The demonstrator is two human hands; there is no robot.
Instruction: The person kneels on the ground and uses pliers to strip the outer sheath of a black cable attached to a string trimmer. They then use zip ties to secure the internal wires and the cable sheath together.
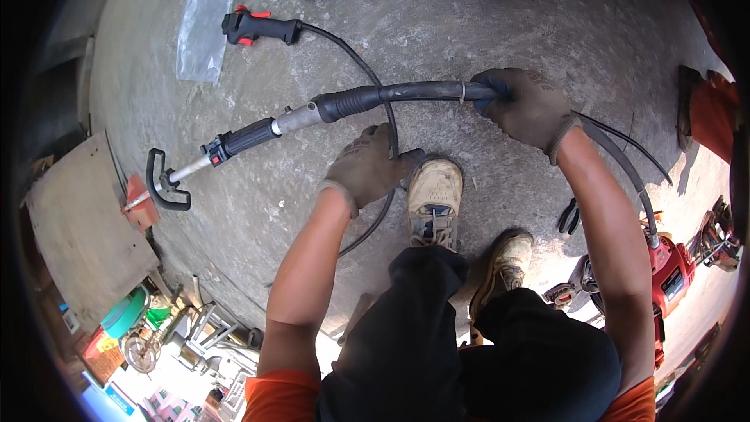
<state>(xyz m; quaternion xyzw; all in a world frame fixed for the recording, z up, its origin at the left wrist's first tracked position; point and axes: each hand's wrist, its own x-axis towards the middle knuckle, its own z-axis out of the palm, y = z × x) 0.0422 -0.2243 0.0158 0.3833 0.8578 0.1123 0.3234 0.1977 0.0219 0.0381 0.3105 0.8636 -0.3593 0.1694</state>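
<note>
My gloved right hand point(530, 105) is closed around the black flexible shaft point(426, 91) of a brush cutter, just right of a pale cable tie point(462, 93). Below the shaft, my gloved left hand point(369, 166) is closed on a thin black cable point(392, 131), which runs between its thumb and fingers. That cable crosses the shaft and leads up to a black throttle handle point(266, 27) with red levers, lying on the floor. Leftward, the shaft joins a metal tube point(298, 119) with a black grip point(248, 138) and a black loop handle point(167, 181).
A clear plastic bag point(208, 25) lies beside the throttle handle. The red engine point(673, 273) stands at the right, with black-handled pliers point(569, 217) nearby. A wooden board point(86, 227) and cluttered tools are at lower left. My shoes point(434, 191) stand on the concrete floor.
</note>
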